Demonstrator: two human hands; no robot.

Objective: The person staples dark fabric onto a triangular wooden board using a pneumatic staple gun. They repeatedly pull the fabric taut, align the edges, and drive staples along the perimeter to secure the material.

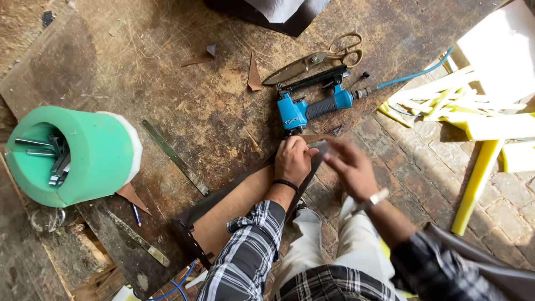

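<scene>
Scarred, dusty wood makes up the surface (184, 95), with brick paving to its right. Low in the frame, the person's checked sleeves and pale trousers lead up to the hands. The left hand (292, 160) is clenched down on the upper end of a long brown leather-covered panel (231, 209) that runs diagonally from lower centre; the right hand (351, 167) is blurred just beside it, its grip impossible to tell. I judge the covering is being folded at that end, so pinning it would call for the blue pneumatic stapler (312, 108) lying just above. Beyond it lie shears (315, 57). At far left sits a green foam block (83, 156) holding metal strips; yellow foam offcuts (473, 111) lie at right.
</scene>
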